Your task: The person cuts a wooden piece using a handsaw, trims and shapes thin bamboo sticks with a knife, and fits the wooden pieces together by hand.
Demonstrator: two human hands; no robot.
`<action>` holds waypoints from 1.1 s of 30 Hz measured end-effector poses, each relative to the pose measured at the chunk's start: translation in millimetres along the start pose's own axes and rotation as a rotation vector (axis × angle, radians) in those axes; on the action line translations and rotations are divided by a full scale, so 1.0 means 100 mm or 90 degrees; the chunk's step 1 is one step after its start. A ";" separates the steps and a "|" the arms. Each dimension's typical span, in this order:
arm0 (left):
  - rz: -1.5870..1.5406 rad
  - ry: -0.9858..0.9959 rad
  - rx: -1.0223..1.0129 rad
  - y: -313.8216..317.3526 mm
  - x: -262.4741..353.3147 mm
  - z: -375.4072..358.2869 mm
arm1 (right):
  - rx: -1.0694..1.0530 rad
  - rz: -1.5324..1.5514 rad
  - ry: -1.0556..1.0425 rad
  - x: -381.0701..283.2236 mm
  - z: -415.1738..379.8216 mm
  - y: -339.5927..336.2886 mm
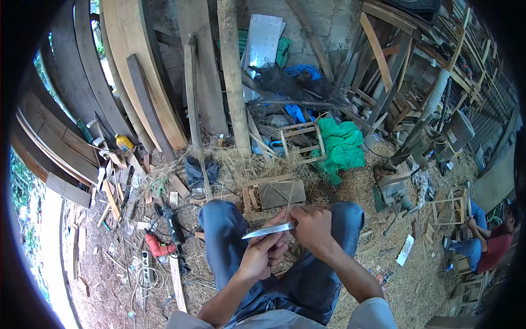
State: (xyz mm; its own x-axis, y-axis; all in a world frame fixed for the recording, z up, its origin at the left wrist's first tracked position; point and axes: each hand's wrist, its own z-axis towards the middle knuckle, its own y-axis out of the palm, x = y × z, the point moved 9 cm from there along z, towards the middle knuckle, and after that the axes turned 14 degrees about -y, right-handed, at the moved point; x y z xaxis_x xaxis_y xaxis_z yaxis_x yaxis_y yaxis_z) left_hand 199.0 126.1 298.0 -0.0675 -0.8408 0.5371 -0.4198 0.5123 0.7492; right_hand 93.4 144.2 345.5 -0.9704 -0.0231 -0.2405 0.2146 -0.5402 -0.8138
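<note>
Between my knees, my right hand (312,229) is closed round the handle of a knife (268,230), whose shiny blade points left. Close under the blade is my left hand (264,253), its fingers bent round a thin light strip (289,198) that rises above both hands. The blade crosses over the left fingers; whether it touches the strip cannot be made out. Just beyond the hands a grey block (282,194) lies on the ground beside small wood pieces.
A red drill (159,245) and a dark power tool (174,227) lie left of my legs. A green cloth (341,145) is ahead. A metal machine (394,192) stands at the right. Another person (487,241) sits far right. Boards (131,66) lean on the wall.
</note>
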 end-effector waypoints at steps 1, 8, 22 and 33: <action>-0.002 0.004 -0.007 0.00 -0.01 0.00 | 0.009 -0.013 -0.026 -0.05 0.01 -0.02; 0.035 0.018 0.054 0.01 0.04 -0.02 | 0.059 -0.078 -0.023 0.04 0.09 -0.02; -0.021 0.040 -0.026 -0.10 0.06 -0.04 | 0.029 -0.123 0.169 0.60 0.11 -0.17; 0.072 0.094 0.057 -0.15 0.07 -0.03 | 0.041 -0.103 -0.026 0.08 0.17 -0.09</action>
State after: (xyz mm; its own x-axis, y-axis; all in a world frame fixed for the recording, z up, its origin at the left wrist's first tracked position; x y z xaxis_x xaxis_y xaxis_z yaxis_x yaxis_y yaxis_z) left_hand 207.6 113.6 291.6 0.0123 -0.7405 0.6719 -0.4960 0.5790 0.6471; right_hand 82.2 134.4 360.4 -0.9956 0.0358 -0.0862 0.0483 -0.5918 -0.8046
